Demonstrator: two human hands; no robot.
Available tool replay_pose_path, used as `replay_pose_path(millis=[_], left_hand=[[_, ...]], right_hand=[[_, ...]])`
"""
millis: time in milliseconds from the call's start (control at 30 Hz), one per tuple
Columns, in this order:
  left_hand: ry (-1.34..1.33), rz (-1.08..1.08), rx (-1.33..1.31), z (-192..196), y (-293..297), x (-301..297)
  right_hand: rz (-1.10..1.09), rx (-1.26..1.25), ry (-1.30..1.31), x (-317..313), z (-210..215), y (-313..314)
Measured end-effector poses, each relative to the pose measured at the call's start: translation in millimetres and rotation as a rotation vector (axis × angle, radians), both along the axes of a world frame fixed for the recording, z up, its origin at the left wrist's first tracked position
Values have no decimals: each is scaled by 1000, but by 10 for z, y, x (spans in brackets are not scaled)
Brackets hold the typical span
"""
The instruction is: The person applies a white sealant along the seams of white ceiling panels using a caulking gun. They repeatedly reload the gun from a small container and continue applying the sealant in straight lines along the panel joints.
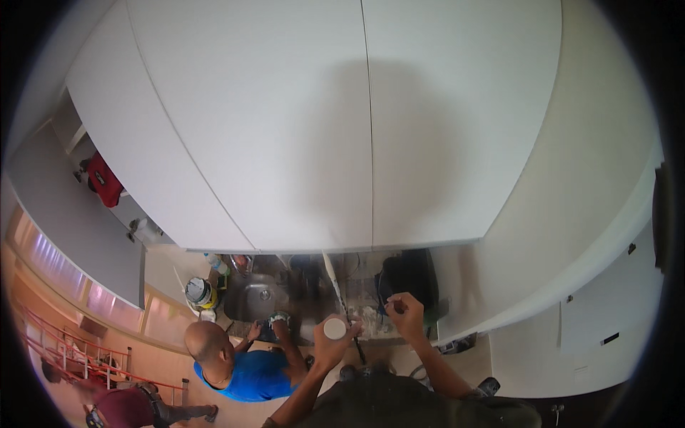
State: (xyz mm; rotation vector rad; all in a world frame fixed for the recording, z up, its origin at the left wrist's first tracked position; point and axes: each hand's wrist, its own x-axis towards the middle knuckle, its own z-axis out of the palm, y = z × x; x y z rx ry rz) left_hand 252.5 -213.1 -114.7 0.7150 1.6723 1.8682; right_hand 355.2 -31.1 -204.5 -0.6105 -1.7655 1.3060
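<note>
My left hand (331, 351) is wrapped round a thing with a round, off-white top (335, 329); its sides are hidden by the fingers. A long pale stick (332, 277) runs down from the cabinet edge past these fingers, and I cannot tell whether they touch it. To the right, my right hand (407, 319) is raised with its fingers curled together. Whatever they may hold is too small to make out. Large white cabinet doors (264, 128) fill the view above both hands, with a dark shadow across them.
Below the cabinets runs a cluttered counter with a steel sink (250, 303). A person in a blue shirt (250, 374) works close at my left. Beside the sink stands a paint bucket (200, 292). Farther left are a red ladder (78, 353) and another person (125, 406). A wall (571, 200) bounds the right.
</note>
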Motion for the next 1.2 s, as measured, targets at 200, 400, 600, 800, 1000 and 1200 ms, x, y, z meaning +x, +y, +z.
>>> replay_pose_path(millis=[200, 400, 600, 800, 1000, 1200], left_hand=[[38, -6, 16, -84, -23, 56], [31, -26, 38, -91, -64, 21], [52, -37, 19, -34, -103, 49], [5, -45, 57, -25, -120, 79], [109, -44, 27, -134, -164, 37], [12, -45, 68, -44, -151, 88]], right_hand=[[-24, -182, 17, 77, 36, -3], [54, -292, 196, 43, 289, 22], [174, -374, 519, 9, 758, -53], [272, -480, 558, 89, 1389, -232], [322, -489, 620, 178, 1646, -328], [374, -463, 656, 152, 1613, -340]])
